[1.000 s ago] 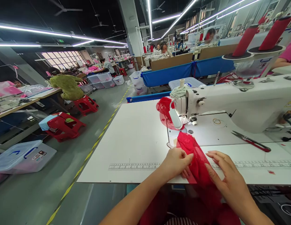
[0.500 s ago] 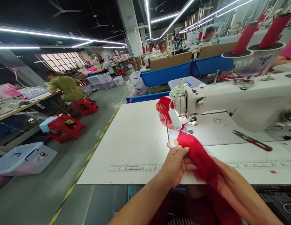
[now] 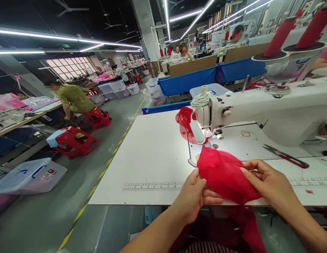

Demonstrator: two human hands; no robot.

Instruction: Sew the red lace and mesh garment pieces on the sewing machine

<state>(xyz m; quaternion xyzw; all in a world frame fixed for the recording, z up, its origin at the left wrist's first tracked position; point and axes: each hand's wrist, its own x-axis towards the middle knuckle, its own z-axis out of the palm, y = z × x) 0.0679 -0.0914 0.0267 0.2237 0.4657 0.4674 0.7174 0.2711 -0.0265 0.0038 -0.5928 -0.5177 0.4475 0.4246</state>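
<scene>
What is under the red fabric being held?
The white tabletop and printed ruler, visible either side, run beneath the sheer red fabric; the ruler's middle markings and anything else covered are hidden.

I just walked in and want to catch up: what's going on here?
A person seated at a white sewing machine is holding sheer red fabric spread in front of its head. The left hand holds the fabric's left side, and the right hand pinches its right side. Another bit of red material lies on the table behind the machine's lamp. Scissors lie to the right, untouched.
</scene>
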